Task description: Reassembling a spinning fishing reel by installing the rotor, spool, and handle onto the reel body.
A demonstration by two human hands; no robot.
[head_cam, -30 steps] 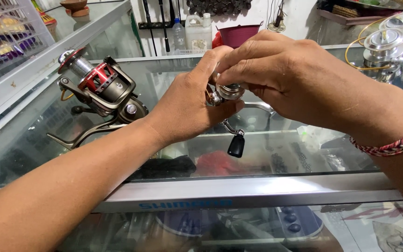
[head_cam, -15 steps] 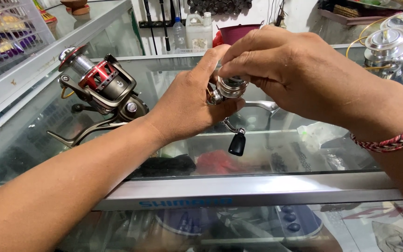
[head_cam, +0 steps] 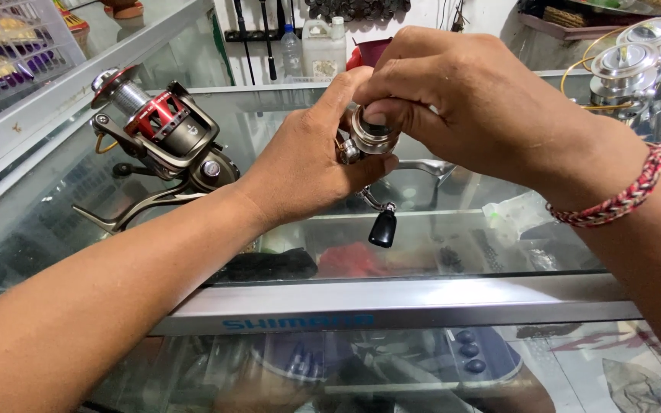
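- Small silver reel: metallic, round spool rim, crank ending in a black knob; held above the glass bench.
- Left hand: clasps its body.
- Right hand: fingers pinch its spool.
- Red-and-grey reel: left of the silver reel, resting on the bench.

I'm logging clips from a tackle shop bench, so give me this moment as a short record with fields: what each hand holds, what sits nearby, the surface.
left hand: left hand grips the body of a small silver reel from below
right hand: right hand closes over the reel's round top, fingertips on its rim
reel handle: black knob hangs below the hands
nearby: red and grey spinning reel lying on the glass, apart from the hands
surface: glass display counter
wrist: braided red bracelet on the right wrist
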